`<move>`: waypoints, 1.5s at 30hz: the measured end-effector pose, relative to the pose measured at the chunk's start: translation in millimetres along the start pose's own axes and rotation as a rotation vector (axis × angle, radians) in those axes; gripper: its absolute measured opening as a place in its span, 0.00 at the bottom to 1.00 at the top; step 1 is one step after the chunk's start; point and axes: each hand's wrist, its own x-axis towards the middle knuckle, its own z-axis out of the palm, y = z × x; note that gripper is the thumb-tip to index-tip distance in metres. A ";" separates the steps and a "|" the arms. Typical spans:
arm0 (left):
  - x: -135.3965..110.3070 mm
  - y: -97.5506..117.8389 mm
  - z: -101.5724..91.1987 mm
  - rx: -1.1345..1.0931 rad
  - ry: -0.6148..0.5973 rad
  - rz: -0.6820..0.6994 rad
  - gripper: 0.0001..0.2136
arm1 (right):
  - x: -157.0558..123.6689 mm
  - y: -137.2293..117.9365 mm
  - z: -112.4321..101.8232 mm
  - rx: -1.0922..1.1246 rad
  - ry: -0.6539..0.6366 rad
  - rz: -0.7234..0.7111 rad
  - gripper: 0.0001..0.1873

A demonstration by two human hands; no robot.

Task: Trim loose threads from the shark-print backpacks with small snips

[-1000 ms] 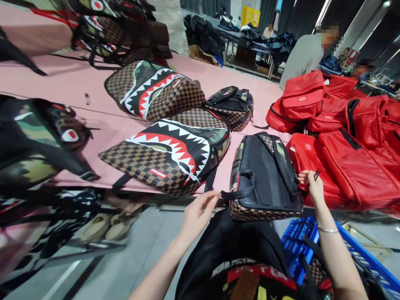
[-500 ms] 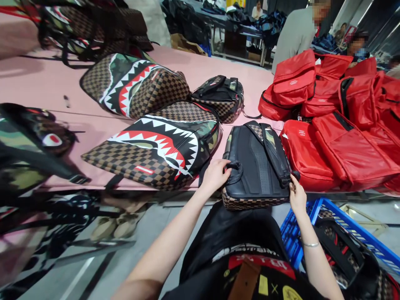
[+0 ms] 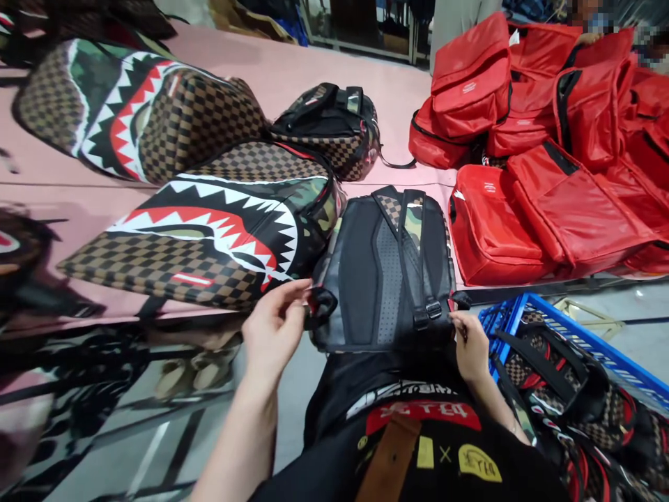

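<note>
A black backpack with checkered and camouflage trim lies back-side up at the near edge of the pink table. My left hand pinches the backpack's left lower edge beside its black handle loop. My right hand is closed on the backpack's right lower corner, near the strap buckles. The backpack's bottom edge hangs over the table edge toward my body.
Shark-mouth checkered backpacks lie to the left and behind. Red bags are piled at the right. A blue crate holding more checkered backpacks stands on the floor at my right. Another person's torso is at the far table edge.
Both hands moved from the backpack's handle and side down to its near lower corners. The backpack has been pulled closer to me, and my view has tilted downward.
</note>
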 end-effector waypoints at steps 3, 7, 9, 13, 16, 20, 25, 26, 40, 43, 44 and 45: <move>-16.1 28.7 36.9 -0.272 -0.364 -0.094 0.20 | 10.6 -14.6 -0.1 0.065 -0.120 0.100 0.16; -31.9 44.7 88.9 -0.208 -0.538 -0.071 0.23 | 16.8 -27.8 11.4 0.122 -0.261 0.122 0.18; -34.7 44.9 100.2 -0.233 -0.529 -0.067 0.25 | 16.3 -31.5 18.5 0.148 -0.266 0.121 0.19; -34.6 42.6 93.5 -0.490 -0.548 -0.171 0.29 | 16.5 -39.6 26.3 0.238 -0.297 0.079 0.17; -35.7 42.1 82.4 -0.642 -0.543 -0.280 0.31 | 18.1 -46.8 26.6 0.272 -0.380 0.007 0.14; -40.8 39.6 79.9 -0.695 -0.505 -0.319 0.34 | 17.9 -51.6 22.2 0.202 -0.464 -0.022 0.16; -43.6 35.2 82.9 -0.722 -0.442 -0.261 0.33 | 22.7 -45.5 12.0 0.060 -0.330 -0.057 0.18; -43.5 35.3 82.5 -0.726 -0.442 -0.255 0.32 | 25.3 -43.3 11.0 0.015 -0.310 -0.099 0.17; -41.8 42.2 70.8 -0.798 -0.426 -0.268 0.31 | 46.2 -28.8 21.1 -0.154 -0.205 -0.502 0.15; -42.0 43.5 70.7 -0.791 -0.428 -0.262 0.30 | 46.4 -30.2 19.3 -0.173 -0.243 -0.523 0.15; -42.0 43.7 70.8 -0.789 -0.430 -0.261 0.30 | 46.7 -30.4 19.0 -0.175 -0.250 -0.528 0.16; -42.0 43.9 70.9 -0.788 -0.430 -0.260 0.30 | 47.1 -30.4 18.9 -0.176 -0.253 -0.531 0.16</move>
